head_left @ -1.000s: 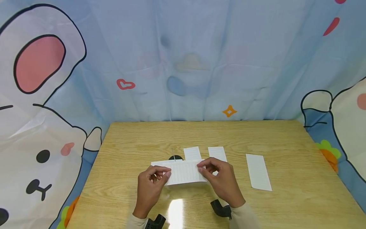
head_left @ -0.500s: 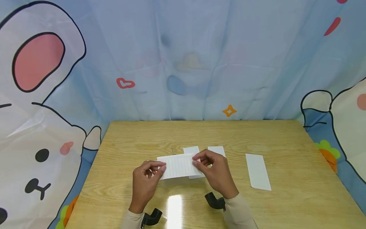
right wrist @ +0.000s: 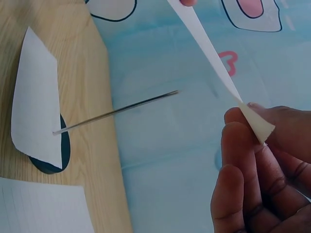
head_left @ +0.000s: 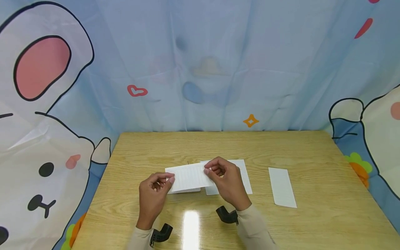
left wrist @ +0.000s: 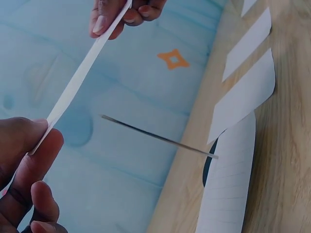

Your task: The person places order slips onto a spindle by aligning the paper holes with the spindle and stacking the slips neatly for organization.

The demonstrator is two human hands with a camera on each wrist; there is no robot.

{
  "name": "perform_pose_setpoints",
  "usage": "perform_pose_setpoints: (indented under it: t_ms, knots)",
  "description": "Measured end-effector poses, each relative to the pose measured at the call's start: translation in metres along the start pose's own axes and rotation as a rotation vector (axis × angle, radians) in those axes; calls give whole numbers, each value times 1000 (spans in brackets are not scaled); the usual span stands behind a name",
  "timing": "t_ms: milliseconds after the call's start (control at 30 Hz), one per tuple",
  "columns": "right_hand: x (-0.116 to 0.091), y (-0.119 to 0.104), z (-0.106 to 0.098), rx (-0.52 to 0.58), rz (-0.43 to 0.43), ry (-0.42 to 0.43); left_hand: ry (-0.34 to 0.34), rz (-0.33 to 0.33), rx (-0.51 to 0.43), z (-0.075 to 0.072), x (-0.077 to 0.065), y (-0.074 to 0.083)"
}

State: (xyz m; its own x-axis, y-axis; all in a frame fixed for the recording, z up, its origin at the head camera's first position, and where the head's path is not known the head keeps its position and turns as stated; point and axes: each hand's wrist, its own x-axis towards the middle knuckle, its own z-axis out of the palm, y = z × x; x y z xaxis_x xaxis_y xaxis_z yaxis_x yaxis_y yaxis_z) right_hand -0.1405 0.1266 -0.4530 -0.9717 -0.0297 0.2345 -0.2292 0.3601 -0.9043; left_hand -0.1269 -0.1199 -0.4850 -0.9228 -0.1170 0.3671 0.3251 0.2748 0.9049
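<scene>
A lined white paper slip [head_left: 186,177] is held up above the table, pinched at one end by my left hand [head_left: 153,198] and at the other by my right hand [head_left: 230,183]. Both wrist views show it nearly edge-on. Beyond it stands an upright metal paper spike [right wrist: 121,110] on a round black base [right wrist: 66,145]. Another slip [right wrist: 36,102] is pierced by the spike and lies low over the base. The held slip is apart from the spike's tip in both wrist views. In the head view it hides most of the spike.
Right of the spike, several slips lie on the wooden table [head_left: 328,180]: one partly behind my right hand [head_left: 212,190], a middle slip [head_left: 246,175] and a slip farther right [head_left: 282,188]. A printed cloth [head_left: 281,62] hangs behind the table.
Both hands have moved up and to the left with the held slip. In the head view it now covers most of the spike and the slip on it. The slips on the right stay put.
</scene>
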Motion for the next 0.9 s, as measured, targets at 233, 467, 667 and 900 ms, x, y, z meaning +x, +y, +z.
perform_pose_setpoints:
  t_ms: [233, 467, 667, 900]
  knots:
    - [8, 2, 13, 25, -1, 5, 11, -44, -13, -6, 8, -6]
    - [15, 7, 23, 56, 7, 8, 33, -67, -14, -8, 12, -11]
    - [21, 6, 28, 50, -4, 9, 48, -89, -30, -9, 15, -14]
    - [27, 6, 33, 39, 7, 6, 75, -107, -29, -10, 19, -15]
